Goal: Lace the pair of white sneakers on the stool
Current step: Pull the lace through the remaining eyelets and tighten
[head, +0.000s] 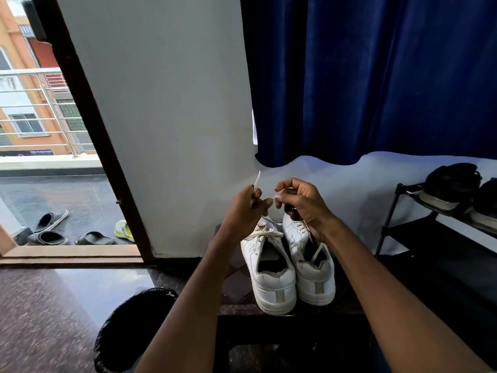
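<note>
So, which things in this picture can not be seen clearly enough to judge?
- Head view: the front eyelets of both white sneakers, covered by the left hand and right hand.
- Head view: how the lace runs between the hands; the fingers hide it.
- Head view: the stool, mostly under the arms and in shadow.
- Head view: dark shoes on the rack, cut by the right edge.

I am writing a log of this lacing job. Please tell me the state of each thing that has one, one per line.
Left hand: raised, pinches a lace end.
Right hand: raised, pinches the lace.
Lace: tip points up above the left hand.
Left sneaker: upright on the stool, lace loose, not tied.
Right sneaker: upright, partly laced, one lace end hanging inside.
Curtain: drawn.
Door: open to the balcony.
</note>
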### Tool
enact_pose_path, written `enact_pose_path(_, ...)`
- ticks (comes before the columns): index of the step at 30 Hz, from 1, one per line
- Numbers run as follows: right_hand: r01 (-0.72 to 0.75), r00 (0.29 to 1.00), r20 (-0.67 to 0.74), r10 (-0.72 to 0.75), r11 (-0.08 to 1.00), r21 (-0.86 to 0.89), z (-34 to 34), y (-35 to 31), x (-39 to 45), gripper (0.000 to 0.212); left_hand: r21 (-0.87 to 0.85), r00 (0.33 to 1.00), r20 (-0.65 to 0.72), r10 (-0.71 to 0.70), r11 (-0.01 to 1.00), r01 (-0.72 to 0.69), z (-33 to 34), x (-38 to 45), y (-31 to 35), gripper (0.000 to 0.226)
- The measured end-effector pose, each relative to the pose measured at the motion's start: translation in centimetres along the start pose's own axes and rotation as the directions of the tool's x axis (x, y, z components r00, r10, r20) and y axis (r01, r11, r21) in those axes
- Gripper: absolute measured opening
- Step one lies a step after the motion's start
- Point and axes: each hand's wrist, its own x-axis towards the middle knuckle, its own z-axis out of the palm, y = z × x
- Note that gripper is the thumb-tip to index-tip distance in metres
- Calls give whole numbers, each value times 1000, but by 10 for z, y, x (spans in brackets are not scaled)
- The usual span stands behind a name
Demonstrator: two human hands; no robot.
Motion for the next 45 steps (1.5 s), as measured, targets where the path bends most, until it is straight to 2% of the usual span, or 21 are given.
enact_pose_path(1,-3,1000,-27,4,999,39,-2,0,1,15,132,998,-58,-28,991,35,-4,-1,-2,31)
enact_pose_path(3,2,998,-63,7,989,148,-5,0,3,15,427,982,-163,-92,891,154,-14,-4,-9,17)
enact_pose_path(4,2,997,-72,13,980,201,-7,0,4,16,494,972,-187,-141,842,217,-18,-7,-9,6)
enact_pose_path(7,-26,996,-76,55,942,336,-10,-1,5,22,558,957,-146,-251,778,289,-22,-10,-14,10)
enact_pose_path(9,-36,997,-54,63,915,401,-10,-1,5,27,564,968,-132,-214,787,251,-21,-9,-11,7)
enact_pose_path(11,-23,999,-22,34,913,407,-9,0,5,33,483,986,-112,-121,861,160,-17,-8,-6,25)
enact_pose_path(13,-9,1000,12,5,929,370,-7,3,4,39,271,991,-119,-60,958,91,-14,-8,3,39)
enact_pose_path(15,4,999,47,-22,935,354,-5,6,4,42,96,989,-143,-23,995,37,-11,-6,10,42)
enact_pose_path(17,5,996,79,-36,930,369,-5,7,5,45,55,993,-121,-4,998,11,-11,-6,12,38)
enact_pose_path(20,22,995,81,-56,928,371,-3,6,4,42,109,995,-95,-9,994,19,-13,-7,11,32)
enact_pose_path(23,103,995,-13,-103,959,264,-2,4,2,27,104,990,-137,39,994,-25,-17,-4,7,30)
enact_pose_path(28,248,933,-238,-269,962,-114,1,11,7,13,-103,984,-179,-2,995,-17,-23,-3,12,28)
enact_pose_path(30,243,922,-264,-283,954,-175,3,13,8,11,-195,988,-152,-13,981,-17,-21,-7,14,26)
enact_pose_path(32,203,935,-266,-234,970,-136,8,14,5,9,-252,991,-132,-29,968,-5,-18,-12,19,18)
enact_pose_path(39,119,950,-282,-131,991,-60,33,18,-2,10,-257,995,-78,-66,965,44,-9,-18,28,2)
enact_pose_path(45,96,946,-316,-75,994,51,35,20,-1,4,-244,985,-93,-145,962,119,-12,-16,22,3)
